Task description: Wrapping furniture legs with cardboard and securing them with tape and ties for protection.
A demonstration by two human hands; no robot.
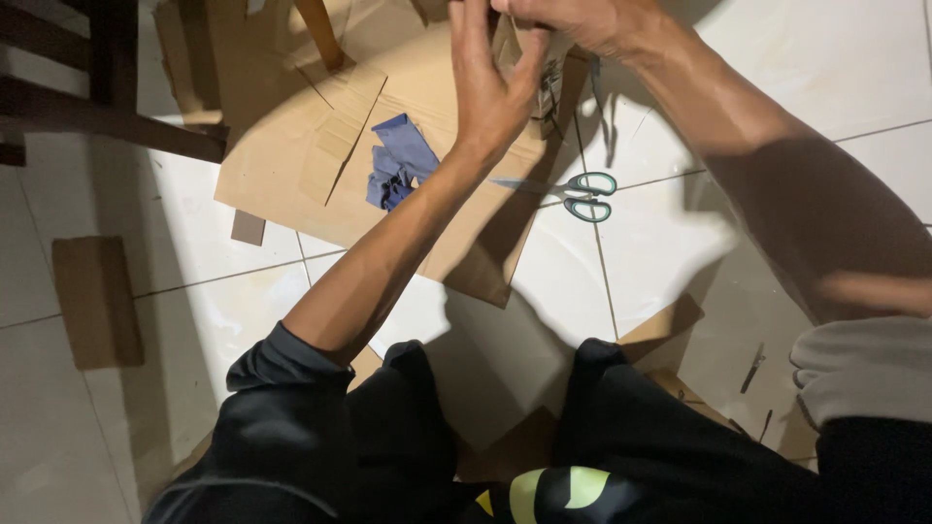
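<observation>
- Left arm [379, 272]: bare forearm; dark sleeve pushed up and bunched at the elbow.
- Right arm [777, 184]: bare forearm; light grey sleeve rolled up near the elbow.
- Dark trousers [641, 427].
- Yellow-green marking [553, 490] on black garment, near edge.

Green-handled scissors [581, 195], blue scraps [398, 160], dark wooden chair [97, 87]

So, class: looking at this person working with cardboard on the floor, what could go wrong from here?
1. The scissors lie on the tile just under the forearms; an arm coming down could catch the blades.
2. The left hand and right hand work at the frame's top edge, partly out of sight.
3. Blue scraps and loose cardboard pieces litter the floor and might slip underfoot.
</observation>
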